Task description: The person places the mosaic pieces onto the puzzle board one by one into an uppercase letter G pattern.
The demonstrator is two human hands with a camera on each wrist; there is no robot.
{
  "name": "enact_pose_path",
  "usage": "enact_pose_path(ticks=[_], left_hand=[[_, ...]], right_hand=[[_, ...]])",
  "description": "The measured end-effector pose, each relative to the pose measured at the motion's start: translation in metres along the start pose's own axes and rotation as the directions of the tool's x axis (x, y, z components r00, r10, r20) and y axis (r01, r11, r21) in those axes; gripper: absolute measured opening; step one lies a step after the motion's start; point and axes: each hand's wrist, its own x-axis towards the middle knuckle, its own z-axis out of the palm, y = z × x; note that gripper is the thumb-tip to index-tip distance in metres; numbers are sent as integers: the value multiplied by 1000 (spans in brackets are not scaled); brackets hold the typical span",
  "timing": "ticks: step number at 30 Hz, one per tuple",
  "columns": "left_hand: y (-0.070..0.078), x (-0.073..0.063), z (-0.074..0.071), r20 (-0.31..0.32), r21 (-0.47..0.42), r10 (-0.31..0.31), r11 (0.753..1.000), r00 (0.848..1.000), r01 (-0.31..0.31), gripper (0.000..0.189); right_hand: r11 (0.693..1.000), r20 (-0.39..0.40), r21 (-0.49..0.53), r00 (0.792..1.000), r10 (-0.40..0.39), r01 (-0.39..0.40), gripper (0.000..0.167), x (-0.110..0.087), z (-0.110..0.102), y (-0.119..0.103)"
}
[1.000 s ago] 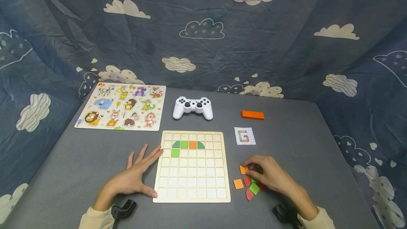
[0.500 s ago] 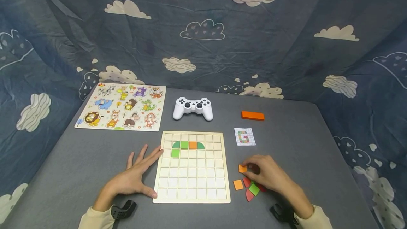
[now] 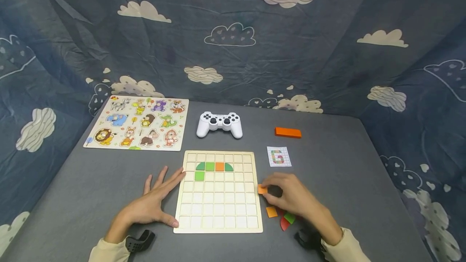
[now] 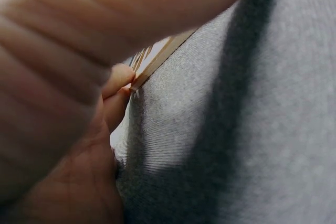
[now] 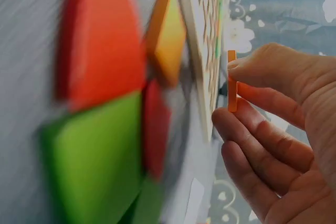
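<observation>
My right hand pinches an orange square tile between thumb and fingers, at the right edge of a wooden grid board. Fingers spread, my left hand rests along the board's left edge, thumb at the near corner. In the board's upper rows sit two dark green quarter-round tiles, two light green squares and an orange square. Below my right hand lie loose pieces: an orange square, a green square and red quarter-rounds, partly hidden by the hand in the head view.
A printed card with a coloured G pattern lies right of the board. Behind are an orange block, a white game controller and an animal puzzle board. A cloud-patterned cloth hangs behind the grey table.
My right hand has picked the orange square tile out of the loose pieces and carried it left to the board's right edge. My left hand stays in place.
</observation>
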Motion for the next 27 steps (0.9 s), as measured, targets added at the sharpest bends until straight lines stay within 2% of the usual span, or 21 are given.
enact_pose_path(ticks=[14, 21, 27], left_hand=[[1, -1, 1, 1, -11, -27, 1000, 1000, 27, 129], [-1, -1, 1, -5, 1, -19, 1000, 1000, 19, 130], [0, -1, 1, -2, 8, -26, 1000, 1000, 26, 130]], right_hand=[[988, 14, 113, 994, -108, 106, 14, 38, 18, -36], [982, 4, 84, 985, -173, 172, 9, 59, 32, -56], [980, 33, 66, 982, -188, 185, 10, 74, 40, -73]])
